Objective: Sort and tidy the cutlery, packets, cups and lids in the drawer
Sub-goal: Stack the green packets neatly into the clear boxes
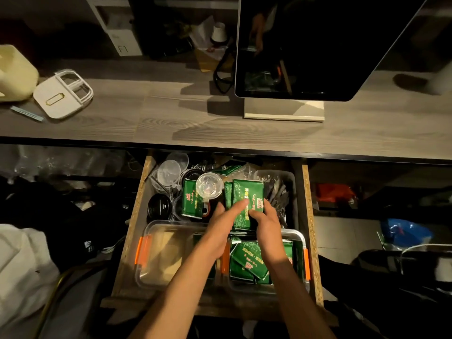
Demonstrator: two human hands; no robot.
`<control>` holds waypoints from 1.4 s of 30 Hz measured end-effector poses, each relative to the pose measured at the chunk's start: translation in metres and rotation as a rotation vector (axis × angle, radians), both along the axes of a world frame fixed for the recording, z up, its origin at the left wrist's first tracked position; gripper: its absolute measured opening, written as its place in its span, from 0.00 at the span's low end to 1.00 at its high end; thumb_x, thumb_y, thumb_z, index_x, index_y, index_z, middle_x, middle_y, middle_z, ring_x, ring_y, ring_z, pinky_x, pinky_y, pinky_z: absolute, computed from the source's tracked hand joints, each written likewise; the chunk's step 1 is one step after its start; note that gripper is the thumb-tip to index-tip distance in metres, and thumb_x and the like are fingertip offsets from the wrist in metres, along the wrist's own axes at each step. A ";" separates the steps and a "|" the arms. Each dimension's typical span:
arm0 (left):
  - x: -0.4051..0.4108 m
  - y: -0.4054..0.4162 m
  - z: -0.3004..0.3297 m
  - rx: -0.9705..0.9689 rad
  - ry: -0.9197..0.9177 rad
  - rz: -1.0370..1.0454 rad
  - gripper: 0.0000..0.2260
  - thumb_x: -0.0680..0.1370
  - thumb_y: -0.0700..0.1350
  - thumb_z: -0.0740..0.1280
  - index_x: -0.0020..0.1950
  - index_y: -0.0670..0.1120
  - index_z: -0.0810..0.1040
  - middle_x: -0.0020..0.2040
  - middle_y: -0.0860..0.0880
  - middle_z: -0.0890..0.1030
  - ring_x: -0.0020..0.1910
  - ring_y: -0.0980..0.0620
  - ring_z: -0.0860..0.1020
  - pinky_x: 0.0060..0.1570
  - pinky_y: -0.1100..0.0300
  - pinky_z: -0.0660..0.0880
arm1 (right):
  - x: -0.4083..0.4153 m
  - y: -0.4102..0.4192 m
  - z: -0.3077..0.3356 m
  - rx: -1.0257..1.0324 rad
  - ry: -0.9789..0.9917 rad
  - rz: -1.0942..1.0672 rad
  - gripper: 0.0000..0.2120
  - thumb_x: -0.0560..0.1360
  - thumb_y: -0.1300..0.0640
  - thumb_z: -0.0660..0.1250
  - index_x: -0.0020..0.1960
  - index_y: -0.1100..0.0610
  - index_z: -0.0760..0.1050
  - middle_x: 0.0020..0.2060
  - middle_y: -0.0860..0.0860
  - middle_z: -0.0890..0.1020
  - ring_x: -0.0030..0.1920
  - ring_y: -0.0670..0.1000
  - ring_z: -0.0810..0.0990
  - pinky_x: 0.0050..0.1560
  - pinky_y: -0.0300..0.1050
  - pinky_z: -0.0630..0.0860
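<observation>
The open wooden drawer [132, 231] holds green packets, clear cups, lids and black cutlery. My right hand [266, 228] grips a green packet [247, 194] by its lower right corner, above the drawer's middle. My left hand [221, 228] lies beside it with straight fingers touching the same packet's lower left. Another green packet [190, 201] lies to the left, under a small clear cup [208, 187]. A clear bin [299, 237] with orange clips at the front right holds several green packets [254, 260]. Black plastic cutlery [278, 192] fills a clear tray at the back right.
A second clear bin [156, 250] sits at the front left of the drawer. Clear cups [168, 170] and black lids [160, 206] crowd the back left. On the counter above stand a monitor [318, 45], a white lid [63, 94] and a cream jug [14, 72].
</observation>
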State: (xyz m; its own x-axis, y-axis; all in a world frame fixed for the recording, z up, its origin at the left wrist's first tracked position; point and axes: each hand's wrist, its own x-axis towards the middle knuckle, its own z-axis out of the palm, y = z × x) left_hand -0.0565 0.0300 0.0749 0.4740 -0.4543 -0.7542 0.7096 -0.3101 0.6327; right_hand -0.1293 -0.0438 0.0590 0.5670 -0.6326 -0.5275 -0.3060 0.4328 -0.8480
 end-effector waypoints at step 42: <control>0.121 0.031 -0.052 0.131 -0.210 0.200 0.19 0.77 0.58 0.70 0.63 0.51 0.69 0.61 0.51 0.76 0.56 0.54 0.74 0.59 0.57 0.67 | 0.133 -0.050 -0.093 -0.040 0.339 -0.108 0.17 0.77 0.52 0.69 0.38 0.64 0.79 0.35 0.61 0.81 0.39 0.58 0.80 0.44 0.51 0.75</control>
